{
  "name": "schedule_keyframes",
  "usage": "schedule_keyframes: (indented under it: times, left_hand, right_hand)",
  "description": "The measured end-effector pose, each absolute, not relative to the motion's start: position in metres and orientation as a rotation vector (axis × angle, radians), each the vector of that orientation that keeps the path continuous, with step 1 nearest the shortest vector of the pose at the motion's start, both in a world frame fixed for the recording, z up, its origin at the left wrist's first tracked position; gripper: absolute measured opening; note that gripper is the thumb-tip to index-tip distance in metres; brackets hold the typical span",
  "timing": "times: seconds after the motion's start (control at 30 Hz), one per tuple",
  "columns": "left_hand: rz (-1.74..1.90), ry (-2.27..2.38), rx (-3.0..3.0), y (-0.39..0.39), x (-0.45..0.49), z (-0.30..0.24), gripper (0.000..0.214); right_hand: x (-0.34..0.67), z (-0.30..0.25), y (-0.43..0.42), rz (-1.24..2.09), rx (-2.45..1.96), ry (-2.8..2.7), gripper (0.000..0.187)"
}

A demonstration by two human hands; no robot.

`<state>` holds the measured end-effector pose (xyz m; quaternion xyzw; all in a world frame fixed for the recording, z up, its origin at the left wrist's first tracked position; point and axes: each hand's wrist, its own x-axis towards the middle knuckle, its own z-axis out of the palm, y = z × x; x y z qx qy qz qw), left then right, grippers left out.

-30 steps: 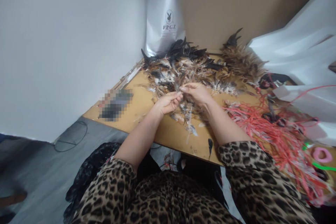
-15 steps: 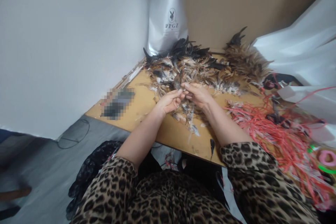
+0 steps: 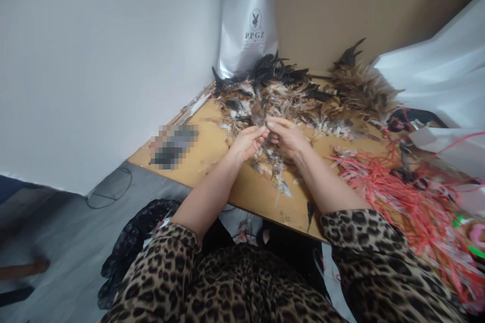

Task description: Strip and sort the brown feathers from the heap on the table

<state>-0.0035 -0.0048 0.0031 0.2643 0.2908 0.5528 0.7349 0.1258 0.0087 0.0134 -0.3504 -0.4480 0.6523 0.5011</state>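
Over the front of the feather pile (image 3: 280,93), my two hands meet fingertip to fingertip. My left hand (image 3: 249,142) is closed in a pinch at the lower end of a small brown feather (image 3: 258,113) that points up and away. The fingers of my right hand (image 3: 285,136) are closed at the same spot, thumb and forefinger pinching the feather's base. Exactly how each fingertip grips it is blurred. Loose pale and brown feathers (image 3: 275,166) lie on the wooden table (image 3: 212,171) just beneath the hands.
A white printed bag (image 3: 248,25) stands behind the pile. Brown feathers (image 3: 366,88) are heaped at the back right. Red and white strips (image 3: 390,186) spread over the right side, near a pink and green roll (image 3: 477,237). A black plastic bag (image 3: 132,242) lies on the floor.
The view has shifted slightly, so the table and bags sit a little further right. My hands remain together at the feather, with only slight finger movement.
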Motion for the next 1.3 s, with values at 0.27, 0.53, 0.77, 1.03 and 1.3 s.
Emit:
schedule_keyframes:
  times: [0.27,0.53,0.77,1.03,1.3]
  left_hand:
    - [1.462,0.945,0.895,-0.002,0.001,0.001,0.012]
    - [1.399,0.941,0.894,-0.004,0.002,0.001,0.017]
    - [1.265,0.773,0.785,-0.003,-0.002,-0.004,0.013]
    - [1.293,0.974,1.069,-0.002,-0.001,-0.004,0.016]
    - [1.222,0.95,1.09,-0.004,0.0,-0.005,0.02]
  right_hand:
    - [0.117,0.016,0.003,1.558,-0.993,-0.961,0.036]
    - [0.118,0.019,0.001,1.482,-1.03,-0.978,0.034]
    - [0.117,0.017,0.001,1.217,-1.11,-1.152,0.034]
    - [0.127,0.027,0.001,1.113,-1.155,-1.386,0.033]
    - [0.128,0.018,0.005,1.187,-1.11,-1.276,0.034]
